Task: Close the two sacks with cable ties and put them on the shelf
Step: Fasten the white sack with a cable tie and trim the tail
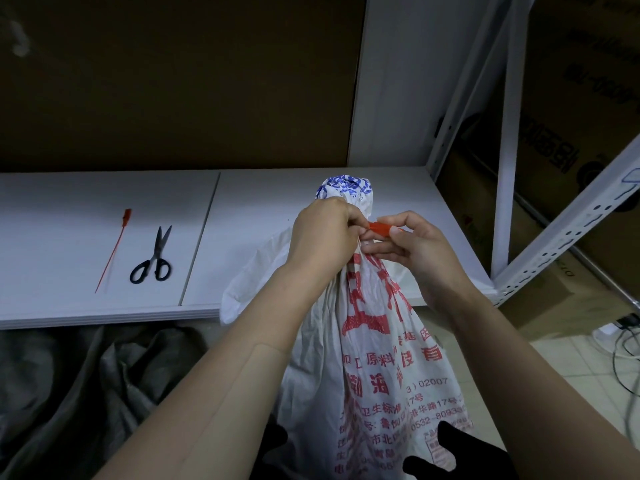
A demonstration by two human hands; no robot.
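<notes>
The white sack (388, 358) with red printing is standing upright in front of the shelf's (69, 209) front edge, toward its right front corner. Its bottom is running out of view below. Its mouth is being held gathered into a narrow neck, and the bunched top, printed in blue, is sticking up above the hands.

The left hand (322, 237) is gripping that neck from the left, its fingers curled tightly round the bunched fabric. The right hand (415, 247) is working at the neck from the right. Its thumb and forefinger are pinching the flat end of a red cable tie (381, 227) that is lying across the neck between the two hands, while its other fingers are resting against the sack just below. Whether the tie is passing all the way round the neck cannot be told.

On the left part of the shelf a second red cable tie (114, 249) is lying straight, and black scissors (154, 258) are lying just beside it on its right, blades pointing to the back edge. Below the front edge, at the left, a grey sack (86, 375) is slumping in loose folds. Past the right end, white perforated uprights (509, 133) are standing before cardboard boxes (581, 98), and dark cables (623, 358) are trailing over the tiled floor (571, 362).
</notes>
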